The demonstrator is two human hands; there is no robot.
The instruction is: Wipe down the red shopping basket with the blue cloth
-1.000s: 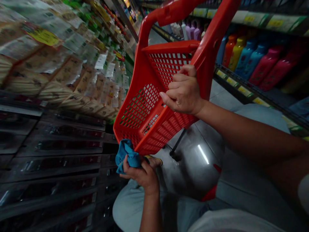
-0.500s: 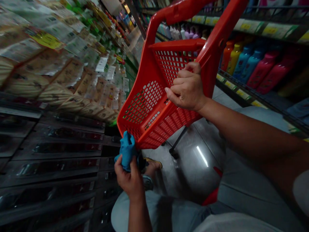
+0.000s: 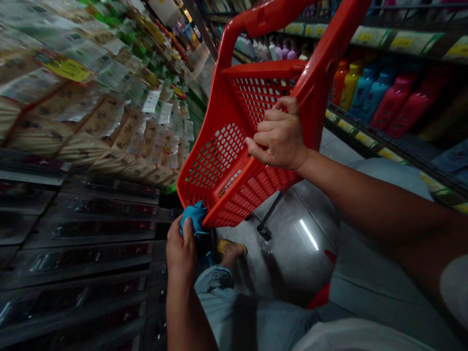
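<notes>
Far left: stacked tan packs [image 3: 109, 119] in clear wrap, sloping away, with a yellow tag [image 3: 68, 67] on top. Near left: rows of dark flat packages [image 3: 91, 225], contents too dim to identify.

Next, left hand [image 3: 181, 248]: thumb on the near face of a blue cloth [image 3: 194, 214], pinching it against the fingers, which are partly hidden behind. Cloth is bunched up, at the near left corner of the red cart [image 3: 224, 102]. Exact contact between cloth and plastic: can't tell.

Just right of the cloth, below the corner: a foot in a yellow shoe [image 3: 223, 245] on the grey floor [image 3: 303, 207].

Cart sits mid-scene, perforated walls, handle frame rising at the far side. One caster [image 3: 263, 233] shows below it, on a dark leg.

Right hand [image 3: 281, 134]: on the cart's near rim, toward its right end. Fingers curled over the edge and pressed together, thumb pointing left along the rim. Bare forearm runs off to the right.

Near, below that arm: pale trousers [image 3: 369, 278] and a red piece [image 3: 320, 296], mostly covered, can't identify.

Far right: shelf with price labels [image 3: 365, 140], bottles above them in orange, yellow, blue and pink [image 3: 393, 100].
</notes>
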